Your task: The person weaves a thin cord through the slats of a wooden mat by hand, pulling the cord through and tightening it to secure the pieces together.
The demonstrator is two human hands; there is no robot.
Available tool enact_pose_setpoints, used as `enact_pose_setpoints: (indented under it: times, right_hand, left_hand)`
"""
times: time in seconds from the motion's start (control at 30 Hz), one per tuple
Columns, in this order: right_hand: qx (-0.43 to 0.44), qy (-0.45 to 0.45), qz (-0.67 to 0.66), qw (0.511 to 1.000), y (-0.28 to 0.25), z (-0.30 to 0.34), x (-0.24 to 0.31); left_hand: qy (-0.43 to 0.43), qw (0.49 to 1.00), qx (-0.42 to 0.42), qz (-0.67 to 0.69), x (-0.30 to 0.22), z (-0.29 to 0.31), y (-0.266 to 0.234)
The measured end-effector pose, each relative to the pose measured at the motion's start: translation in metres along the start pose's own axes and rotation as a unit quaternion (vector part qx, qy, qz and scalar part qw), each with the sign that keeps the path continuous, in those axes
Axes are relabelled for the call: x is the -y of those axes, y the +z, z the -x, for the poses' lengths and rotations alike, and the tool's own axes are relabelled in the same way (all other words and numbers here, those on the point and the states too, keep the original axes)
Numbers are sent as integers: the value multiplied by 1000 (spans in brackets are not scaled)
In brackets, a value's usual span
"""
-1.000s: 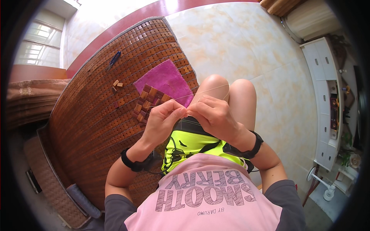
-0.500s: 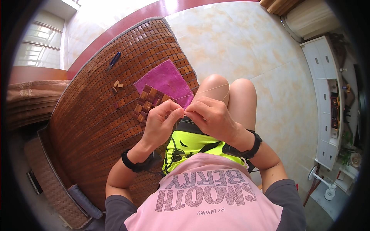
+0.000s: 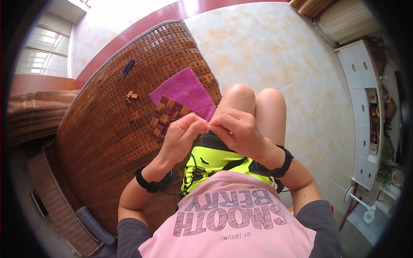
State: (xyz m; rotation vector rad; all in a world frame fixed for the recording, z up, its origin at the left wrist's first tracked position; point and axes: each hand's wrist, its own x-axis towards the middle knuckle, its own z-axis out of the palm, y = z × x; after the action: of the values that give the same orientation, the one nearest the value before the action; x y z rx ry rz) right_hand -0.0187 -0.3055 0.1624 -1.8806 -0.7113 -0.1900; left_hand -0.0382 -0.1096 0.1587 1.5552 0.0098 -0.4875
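Both hands meet above my lap, fingertips nearly touching. My left hand (image 3: 185, 134) is closed in a pinch on a thin pale thread (image 3: 233, 100). The fingers of my right hand (image 3: 238, 129) pinch the same thread. One loop of it arcs over my knees, and a strand runs left past my left hand toward a piece of joined brown wooden blocks (image 3: 158, 120). That piece lies on the mat beside my left hand, partly on a magenta cloth (image 3: 189, 88). Whatever sits exactly between the fingertips is too small to make out.
A brown tile mat (image 3: 107, 107) covers the seat on my left. Blue-handled snippers (image 3: 127, 67) and a few loose wooden blocks (image 3: 130, 95) lie on it. Pale floor tiles (image 3: 309, 94) stretch to a white cabinet (image 3: 359, 107) at right.
My left fingertips have shifted slightly, and a short bit of thread now shows between the two pinches. The right hand and the things on the mat look the same.
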Motion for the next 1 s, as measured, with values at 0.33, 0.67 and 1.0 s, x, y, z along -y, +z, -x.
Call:
enact_pose_setpoints:
  times: [0.33,0.67,1.0]
  right_hand:
    - [-8,29,18,999,0,6,2]
    - [-9,52,19,998,-6,4,9]
    - [-27,22,14,999,5,7,5]
  left_hand:
    - [31,999,-31,-14,9,3,-6]
    - [54,989,-16,136,18,8,0]
    - [1,983,-30,179,24,8,4]
